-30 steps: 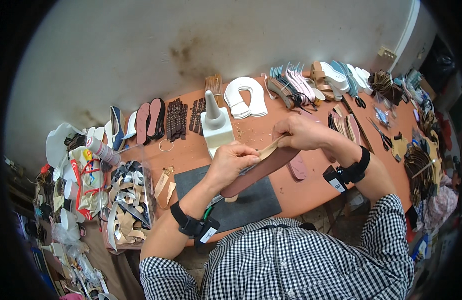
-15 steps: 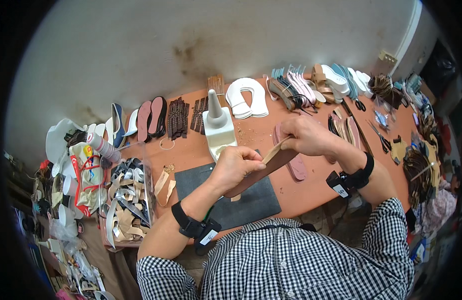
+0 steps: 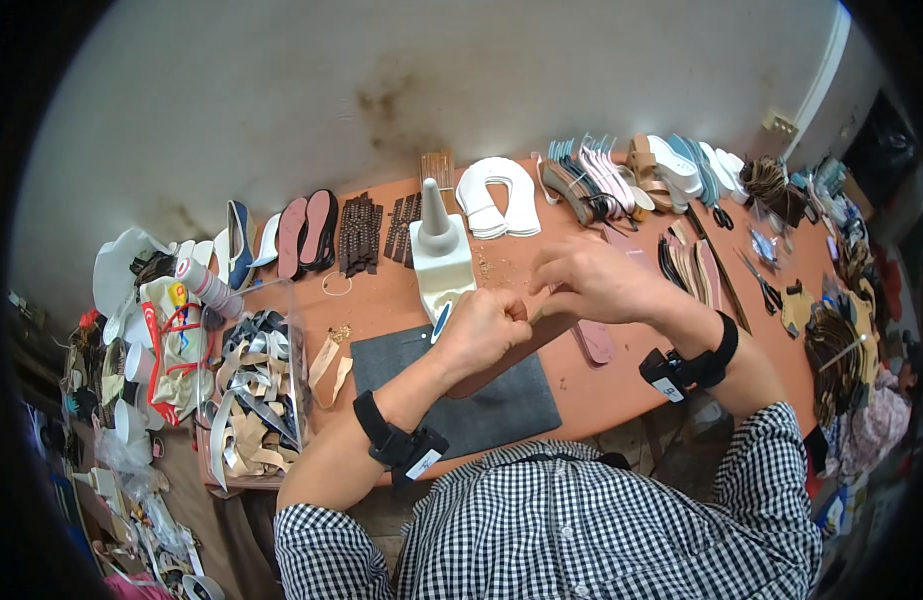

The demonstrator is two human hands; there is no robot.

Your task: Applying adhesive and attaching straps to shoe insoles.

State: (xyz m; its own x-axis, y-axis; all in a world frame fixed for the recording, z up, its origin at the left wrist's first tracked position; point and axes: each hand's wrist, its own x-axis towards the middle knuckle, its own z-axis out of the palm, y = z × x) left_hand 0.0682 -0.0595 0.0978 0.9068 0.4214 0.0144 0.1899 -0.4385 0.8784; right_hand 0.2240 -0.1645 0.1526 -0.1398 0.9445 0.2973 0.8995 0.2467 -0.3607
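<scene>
1. Your left hand has its fingers curled in tight and seems closed on the upper edge of the mauve-brown shoe sole; the exact pinch is hidden behind your knuckles.
2. Your right hand is at the sole's far end, fingers partly spread and thumb low by the edge. How firmly it grips, this view does not settle.
3. The sole slants between your hands, its near end over the dark grey mat; whether the two touch is unclear. If the right fingers bear little weight, that far end could dip or twist.
4. A slim blue-and-white object pokes out beside your left hand. You may be holding it there; if so, a turn of the wrist could scrape it against the sole or let it drop.
5. Just beyond stands the white stand with its grey cone. A quick reach forward could knock it.
6. A pink insole lies on the orange tabletop below your right hand; a low sweep of that forearm could shove it aside.
</scene>
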